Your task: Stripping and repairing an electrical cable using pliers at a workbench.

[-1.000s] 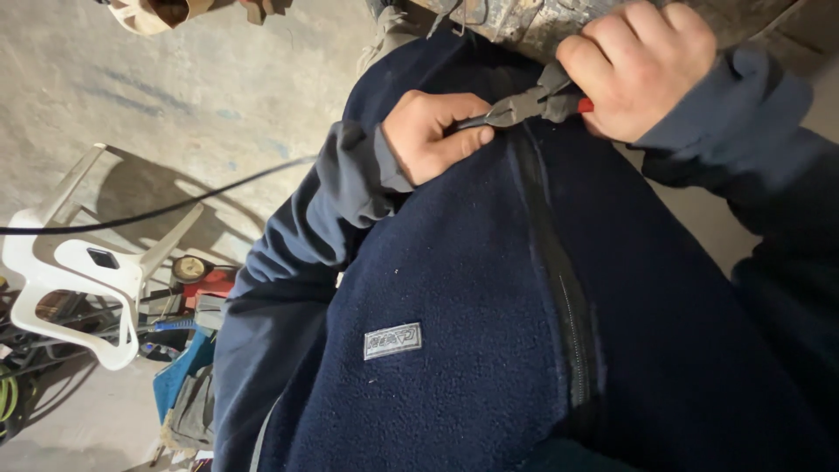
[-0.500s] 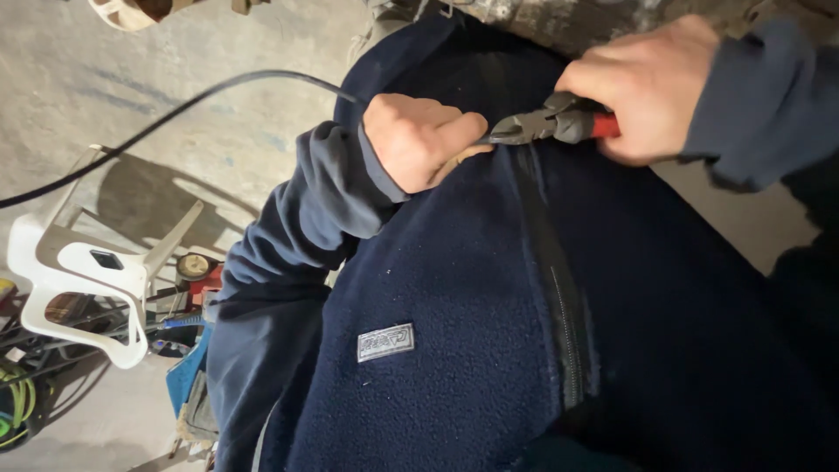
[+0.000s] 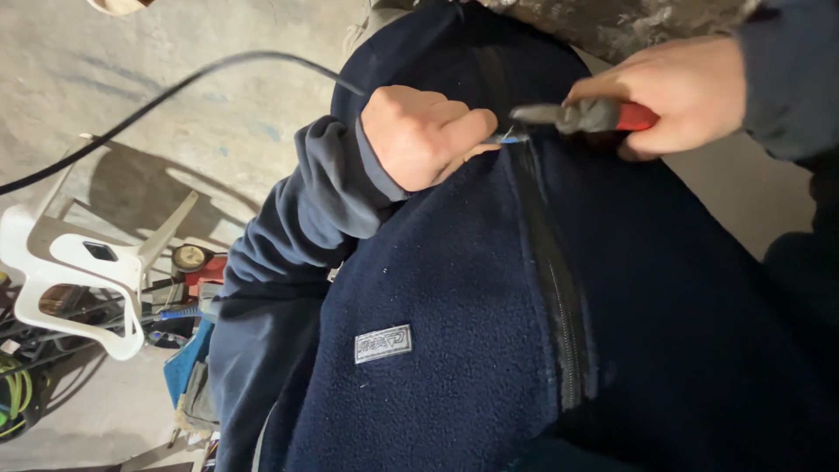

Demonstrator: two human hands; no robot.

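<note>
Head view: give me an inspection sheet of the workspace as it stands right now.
Surface: bare concrete floor below; no bench seen.
Job's things: red-handled pliers, tips at a thin blue wire end; black cable running out of the left fist.
Clutter: white plastic chair; red tool, blue bag and green hose on the floor.
Hands: left hand fisted around the cable; right hand closed on the plier handles.
Cables: the black cable arcs left across the floor and leaves the frame.
Surroundings: navy fleece jacket with zip fills the view; rough grey wall at top.
</note>
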